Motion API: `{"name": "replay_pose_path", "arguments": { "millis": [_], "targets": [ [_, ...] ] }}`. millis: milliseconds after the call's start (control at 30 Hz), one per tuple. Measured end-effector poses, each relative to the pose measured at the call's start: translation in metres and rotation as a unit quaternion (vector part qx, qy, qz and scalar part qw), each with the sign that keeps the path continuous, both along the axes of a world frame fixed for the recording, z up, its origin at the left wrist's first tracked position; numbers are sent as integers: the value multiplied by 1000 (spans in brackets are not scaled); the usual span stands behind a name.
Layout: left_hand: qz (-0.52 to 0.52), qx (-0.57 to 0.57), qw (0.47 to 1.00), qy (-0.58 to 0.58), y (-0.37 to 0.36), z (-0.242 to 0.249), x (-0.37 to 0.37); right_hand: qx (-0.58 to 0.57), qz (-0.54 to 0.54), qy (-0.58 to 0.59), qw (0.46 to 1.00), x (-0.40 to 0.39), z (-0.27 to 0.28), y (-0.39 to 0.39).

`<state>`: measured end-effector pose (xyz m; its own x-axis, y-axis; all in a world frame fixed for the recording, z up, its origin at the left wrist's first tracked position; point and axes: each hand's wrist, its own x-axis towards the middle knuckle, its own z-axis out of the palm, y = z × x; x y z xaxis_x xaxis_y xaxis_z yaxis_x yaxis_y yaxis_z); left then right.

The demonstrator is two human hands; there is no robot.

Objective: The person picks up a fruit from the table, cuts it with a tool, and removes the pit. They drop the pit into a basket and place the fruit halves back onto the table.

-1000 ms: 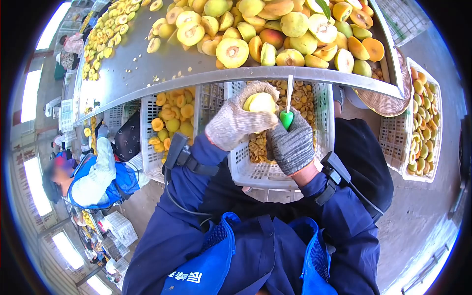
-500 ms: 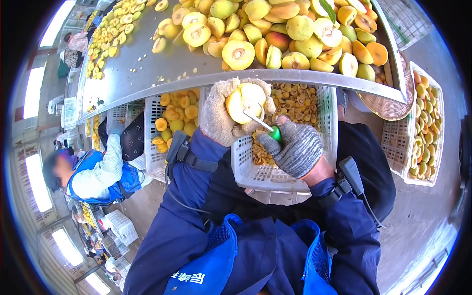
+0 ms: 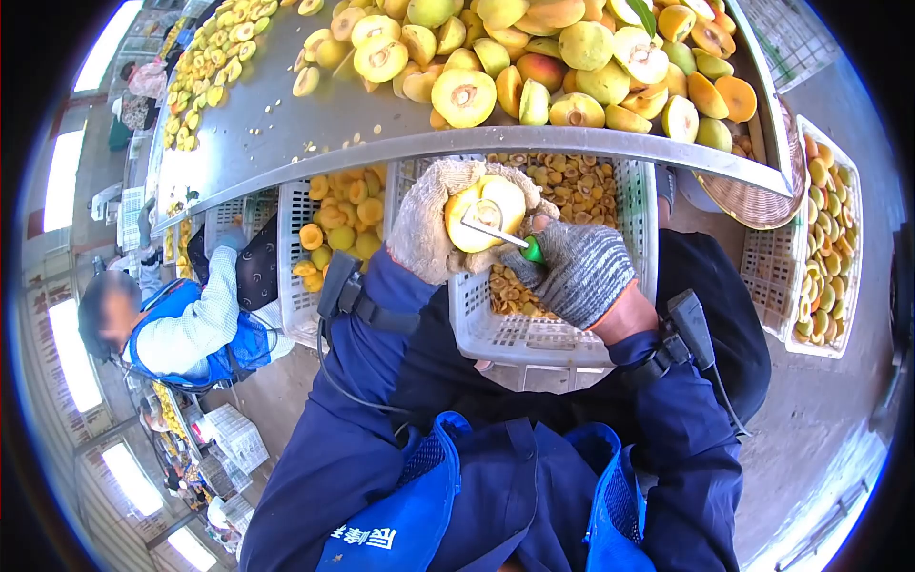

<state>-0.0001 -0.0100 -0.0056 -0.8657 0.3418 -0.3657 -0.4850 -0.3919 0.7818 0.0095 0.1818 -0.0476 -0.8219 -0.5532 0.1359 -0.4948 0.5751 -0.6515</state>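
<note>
My left hand, in a beige knit glove, is wrapped around a halved yellow peach with its cut face turned toward me. In my right hand, gloved in grey stripes, is a pitting tool with a green handle and thin metal shaft. The shaft lies across the cut face, its tip at the pit area in the middle. Both hands are close together just below the metal table's edge. Under them stands a white crate holding many small brownish-yellow pieces.
Halved peaches are heaped on the metal table, whose raised rim runs beyond my hands. A crate of yellow fruit stands left. At right are a wicker basket and a full fruit crate. A co-worker sits at left.
The tool's shaft has moved from the peach's lower right edge to the middle of its cut face. The peach has shifted slightly right, and my right hand has come a little higher.
</note>
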Motion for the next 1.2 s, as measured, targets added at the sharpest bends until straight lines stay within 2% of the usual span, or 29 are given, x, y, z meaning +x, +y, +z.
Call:
{"name": "replay_pose_path", "arguments": {
  "millis": [33, 100, 167, 233, 300, 333, 400, 533, 600, 667, 700, 733, 767, 800, 833, 867, 900, 933, 967, 1000, 1067, 1133, 1167, 1200],
  "targets": [
    [0, -1, 1000, -1, -2, 0, 1, 10, 13, -9, 1000, -1, 0, 2],
    [-31, -121, 991, 43, -7, 1, 3, 19, 25, -18, 999, -3, -2, 2],
    [-47, -108, 993, 2, -12, 1, 2, 60, 39, -54, 996, -2, -7, 1],
    [-63, -94, 993, -42, -10, -1, 2, 54, 35, -52, 997, -1, -11, 2],
    [-56, -214, 971, 95, -3, -4, 1, 70, 49, -57, 995, -2, -22, 3],
    [-57, -214, 971, 94, -3, -4, 0, 85, 51, -62, 993, -3, -24, 4],
    [-51, -196, 978, -39, -7, -4, -3, 92, 58, -75, 991, -3, -29, 4],
    [-123, -192, 973, -21, -15, -10, -10, 111, 59, -119, 985, -2, -34, 0],
    [-137, -162, 970, -122, -15, -7, -15, 111, 52, -140, 983, -1, -29, -1],
    [-114, -132, 979, -110, -12, -1, -21, -3, 16, -167, 986, 3, -22, -6],
    [-94, -102, 985, -106, -12, 2, -22, -4, 17, -164, 986, 6, -17, -8],
    [-83, 5, 994, -65, -15, -7, -19, -60, 30, -180, 981, 4, -12, -9],
    [-84, 3, 995, -61, -18, -15, -16, -115, 42, -198, 973, 2, -3, -11],
    [-59, -1, 998, -10, -19, -23, -13, -73, 85, -216, 970, -1, 9, -10],
    [-35, -3, 999, 41, -13, -21, -12, -72, 82, -214, 971, -1, 5, -9],
    [25, -35, 999, 29, -5, -17, -3, -79, 97, -147, 981, 2, -2, -9],
    [24, -34, 999, 27, -5, -12, -3, -87, 113, -81, 986, 5, -6, -8],
    [0, -46, 999, 16, -8, -8, -3, -12, 140, -46, 989, 5, -3, -5],
    [-22, -60, 998, 5, -10, -7, -3, -13, 140, -48, 989, 6, -6, -5],
    [11, -112, 994, -4, -6, -11, -1, -48, 129, -74, 988, 7, -11, -6],
    [17, -123, 992, 25, -10, -28, 1, -82, 117, -101, 985, 8, -9, -6],
    [24, -132, 989, 55, -12, -33, 2, -132, 43, -246, 959, 10, -3, -6],
    [29, -72, 997, 13, -12, -29, 2, -132, 42, -247, 959, 8, -3, -8],
    [36, -13, 999, -30, -13, -26, 4, -76, 25, -250, 965, 6, -5, -12]
  ]
}}
